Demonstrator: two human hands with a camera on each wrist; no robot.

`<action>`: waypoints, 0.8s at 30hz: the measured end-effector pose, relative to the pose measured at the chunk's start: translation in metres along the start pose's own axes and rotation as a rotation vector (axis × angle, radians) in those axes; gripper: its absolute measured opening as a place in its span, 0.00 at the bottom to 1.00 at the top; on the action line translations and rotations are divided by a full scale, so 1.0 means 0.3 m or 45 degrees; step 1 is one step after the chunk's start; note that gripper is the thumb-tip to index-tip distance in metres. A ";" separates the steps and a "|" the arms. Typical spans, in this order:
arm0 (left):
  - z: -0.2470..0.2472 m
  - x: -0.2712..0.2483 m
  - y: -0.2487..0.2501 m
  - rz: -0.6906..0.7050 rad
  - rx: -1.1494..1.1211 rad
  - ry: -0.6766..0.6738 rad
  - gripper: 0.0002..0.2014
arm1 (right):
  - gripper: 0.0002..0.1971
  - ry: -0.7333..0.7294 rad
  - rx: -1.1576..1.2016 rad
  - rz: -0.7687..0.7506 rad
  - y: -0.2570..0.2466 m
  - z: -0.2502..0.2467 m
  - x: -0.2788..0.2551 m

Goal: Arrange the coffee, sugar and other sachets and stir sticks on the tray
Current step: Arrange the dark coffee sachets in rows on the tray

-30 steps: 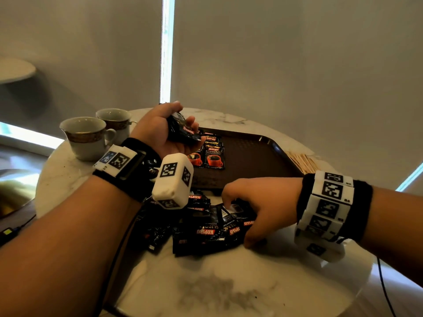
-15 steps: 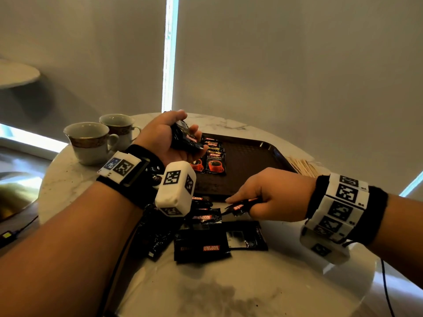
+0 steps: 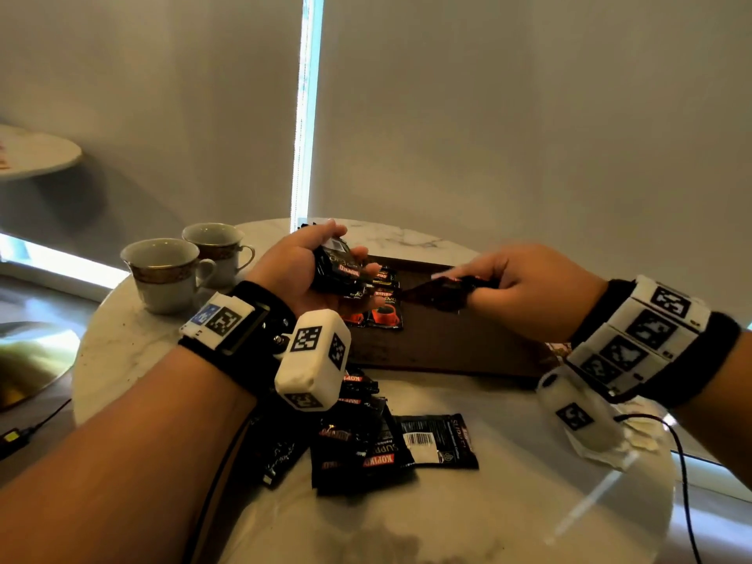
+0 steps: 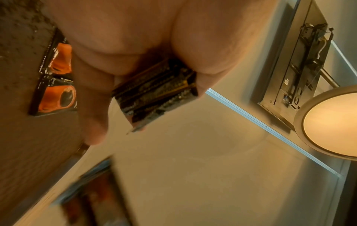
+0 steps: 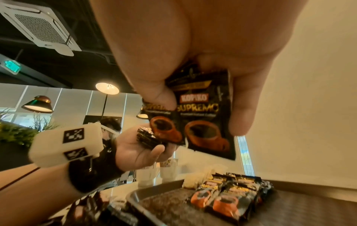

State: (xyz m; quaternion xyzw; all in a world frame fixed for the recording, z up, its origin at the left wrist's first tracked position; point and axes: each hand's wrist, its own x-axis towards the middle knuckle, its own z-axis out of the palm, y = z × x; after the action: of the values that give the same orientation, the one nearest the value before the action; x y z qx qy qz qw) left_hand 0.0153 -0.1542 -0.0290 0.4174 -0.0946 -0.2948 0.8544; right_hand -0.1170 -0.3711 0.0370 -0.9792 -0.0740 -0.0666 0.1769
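Sachets (image 3: 390, 449) loose on marble table (image 3: 508, 502) — brown tray (image 3: 447, 343), grey blinds (image 3: 529, 116)

Two gold-banded teacups (image 3: 162, 274) (image 3: 217, 248) stood side by side at the left of the round marble table (image 3: 468, 519) — handles to the right. Behind hung pale roller blinds (image 3: 529, 116); a second round table (image 3: 36, 150) sat far left, and a dark cable (image 3: 683, 474) trailed off the right edge.

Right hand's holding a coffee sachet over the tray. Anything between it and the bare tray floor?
Nothing visible. The right hand pinches the coffee sachet above the tray, whose brown floor below it lies bare. The sachets already laid sit at the tray's left end, and the left hand grips its own stack beside them.
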 end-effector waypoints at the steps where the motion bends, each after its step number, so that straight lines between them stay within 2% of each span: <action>1: 0.002 -0.002 -0.002 0.002 0.005 0.001 0.14 | 0.19 0.075 0.001 -0.004 -0.007 -0.002 0.013; 5: 0.020 -0.005 -0.016 -0.040 0.050 -0.022 0.19 | 0.17 0.381 0.029 -0.019 -0.044 0.012 0.059; 7: 0.025 -0.004 -0.032 -0.062 0.082 -0.067 0.29 | 0.18 0.423 -0.004 -0.035 -0.065 0.034 0.083; 9: 0.033 -0.008 -0.049 -0.099 0.064 -0.152 0.37 | 0.20 0.372 -0.089 -0.071 -0.090 0.062 0.100; 10: 0.041 -0.015 -0.052 -0.099 0.062 -0.200 0.34 | 0.21 0.329 -0.131 -0.106 -0.101 0.080 0.106; 12: 0.057 -0.029 -0.052 -0.050 0.095 -0.222 0.15 | 0.22 0.239 -0.241 -0.187 -0.116 0.117 0.112; 13: 0.060 -0.030 -0.049 -0.026 0.102 -0.179 0.09 | 0.23 0.210 -0.294 -0.221 -0.116 0.131 0.116; 15: 0.052 -0.023 -0.042 0.002 0.080 -0.097 0.10 | 0.25 0.184 -0.311 -0.229 -0.101 0.146 0.124; 19: 0.034 -0.021 -0.022 0.042 0.001 -0.085 0.13 | 0.23 0.253 -0.271 -0.104 -0.047 0.123 0.143; 22: 0.027 -0.015 -0.013 0.073 0.027 -0.032 0.11 | 0.22 0.474 -0.159 -0.027 -0.014 0.081 0.156; 24: 0.040 -0.018 -0.020 0.046 0.111 -0.008 0.08 | 0.20 0.641 0.008 -0.064 -0.027 0.070 0.164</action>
State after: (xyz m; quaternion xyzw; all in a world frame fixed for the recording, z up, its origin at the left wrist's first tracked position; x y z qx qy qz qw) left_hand 0.0033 -0.1618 -0.0255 0.4513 -0.1174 -0.2761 0.8404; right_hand -0.0679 -0.3502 0.0280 -0.9291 -0.0520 -0.3125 0.1910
